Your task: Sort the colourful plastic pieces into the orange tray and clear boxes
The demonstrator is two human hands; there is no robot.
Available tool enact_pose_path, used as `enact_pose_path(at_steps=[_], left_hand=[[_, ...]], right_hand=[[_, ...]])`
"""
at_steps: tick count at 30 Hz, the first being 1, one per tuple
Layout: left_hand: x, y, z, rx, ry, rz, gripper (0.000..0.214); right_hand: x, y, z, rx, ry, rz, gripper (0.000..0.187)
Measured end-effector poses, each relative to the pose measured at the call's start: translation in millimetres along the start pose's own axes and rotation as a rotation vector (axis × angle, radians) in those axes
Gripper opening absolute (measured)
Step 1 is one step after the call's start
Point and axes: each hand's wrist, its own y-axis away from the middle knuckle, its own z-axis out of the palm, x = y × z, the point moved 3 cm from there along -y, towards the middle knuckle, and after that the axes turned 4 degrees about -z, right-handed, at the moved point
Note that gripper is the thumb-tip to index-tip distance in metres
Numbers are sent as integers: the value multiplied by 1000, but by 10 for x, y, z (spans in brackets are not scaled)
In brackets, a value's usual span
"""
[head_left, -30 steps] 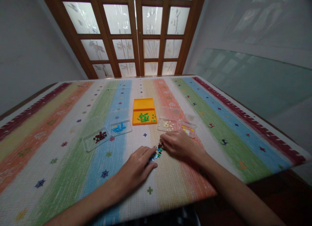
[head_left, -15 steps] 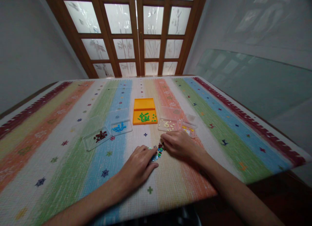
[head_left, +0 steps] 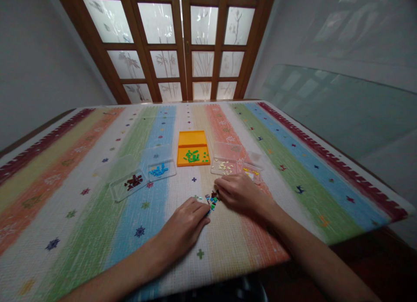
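A small heap of mixed coloured pieces [head_left: 211, 199] lies on the striped tablecloth [head_left: 81, 215] between my hands. My left hand [head_left: 184, 227] rests palm down just left of the heap, its fingers curled and their tips touching the pieces. My right hand [head_left: 239, 192] lies to the right of the heap, fingers bent with the tips pinched at its edge; what they hold is too small to make out. Behind the heap stand an orange tray [head_left: 193, 142] with green pieces and clear trays with dark red [head_left: 128, 185], blue [head_left: 160, 169], pale [head_left: 223, 166] and yellow [head_left: 252, 173] pieces.
Brown wooden doors [head_left: 182, 46] with frosted panes rise behind the table's far edge. A glass sheet [head_left: 339, 106] leans along the right wall. The table's right edge [head_left: 358, 176] and near edge are close to my arms.
My left hand has slid slightly back toward me, baring more of the heap. My right hand has hardly moved.
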Motion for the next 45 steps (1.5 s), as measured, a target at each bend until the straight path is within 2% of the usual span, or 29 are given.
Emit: enact_pose_path(at_steps=[9,14,20,31,45], left_hand=[[-34,-25,47,21,10,36,20],[-32,-45,44,0,26,82,22],[-55,-28,76,-57,-78,139,33],[-1,-22,7,-81,-157,194,20],[41,-13,8,-54,-247,221,30]], right_hand=[[-1,0,9,-13,14,-1,18],[-2,-6,6,-4,14,-2,17],[10,-3,21,-12,7,13,16],[0,-7,15,-14,5,1,17],[-14,-10,15,-43,-41,3,14]])
